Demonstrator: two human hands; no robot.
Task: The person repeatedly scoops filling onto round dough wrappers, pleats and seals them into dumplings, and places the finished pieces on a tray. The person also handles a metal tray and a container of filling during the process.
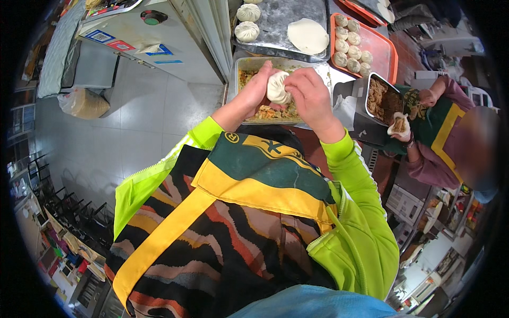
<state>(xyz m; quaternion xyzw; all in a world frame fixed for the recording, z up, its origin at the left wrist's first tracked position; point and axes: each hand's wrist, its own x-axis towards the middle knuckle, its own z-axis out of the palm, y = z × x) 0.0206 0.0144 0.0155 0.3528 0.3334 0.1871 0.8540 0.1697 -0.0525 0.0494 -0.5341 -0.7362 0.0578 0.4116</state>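
A pleated dough bun [277, 88] rests in my left hand [256, 88], which cups it from below and the left. The fingertips of my right hand [310, 95] pinch its pleats on the right side. Both hands are above a rectangular tub [241, 65] of chopped vegetable filling [274, 114], partly hidden by them. Beyond the tub lies a dark floured tray [274, 30]. On it are a flat round dough wrapper [308, 36] and several pleated buns [247, 31] along its left side.
Right of the dark tray, an orange tray [381, 55] holds several small buns [354, 51]. A metal container of brown filling [383, 99] stands at the right. Beside it, a co-worker's hand [402, 135] holds a filled, unsealed wrapper [399, 124]. A cabinet [159, 35] stands at the left.
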